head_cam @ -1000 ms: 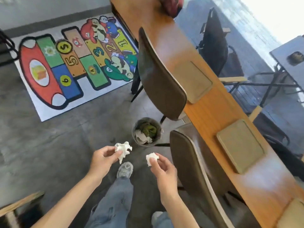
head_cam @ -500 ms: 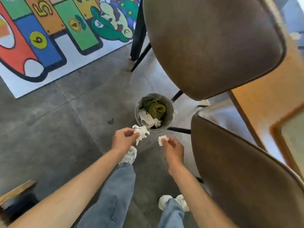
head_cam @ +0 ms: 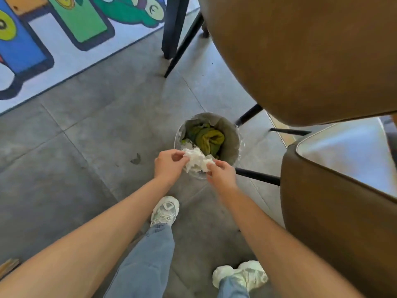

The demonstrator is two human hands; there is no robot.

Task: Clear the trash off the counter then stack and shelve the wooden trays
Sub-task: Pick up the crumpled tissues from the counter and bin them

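At the far left, a bright play mat [head_cam: 53, 50] lies on the grey floor [head_cam: 86, 158], well away from the work. The left hand [head_cam: 168, 166] is pinched on a crumpled white tissue [head_cam: 194, 160] and holds it over the near rim of a small round bin [head_cam: 233, 136]. The right hand [head_cam: 222, 174] pinches what looks like a second, smaller scrap [head_cam: 208, 165], touching the first; whether they are two pieces or one wad cannot be told here. Inside the bin, green cloth [head_cam: 207, 138] and more white paper already fill much of the space. To the right stand two brown chairs [head_cam: 300, 61], one leg just beside the bin.

The step in hand seems to be dropping the trash. To do it well, both hands should move a little further over the middle of the opening before letting go, since the paper hangs over the near edge and is light enough to drift or catch on the liner. Releasing low, close to the contents, would keep it from landing on the floor. The trays and tabletop are out of view.
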